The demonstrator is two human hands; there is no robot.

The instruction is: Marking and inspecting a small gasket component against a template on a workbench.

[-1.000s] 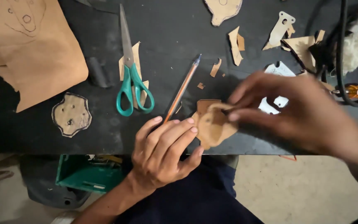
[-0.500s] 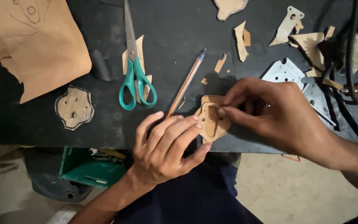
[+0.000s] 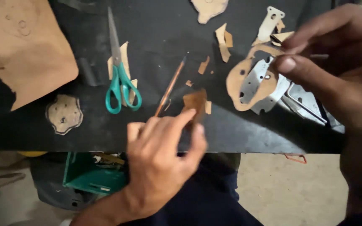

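Right hand raised over the black table, thumb and fingers pinching a brown gasket cutout (ring-shaped, with holes) above metal plates. Left hand at the table edge, fingers holding a small brown scrap. Beside it a pencil, then green scissors.

packages: none visible
labels: none visible
signs: none visible
screens: none visible
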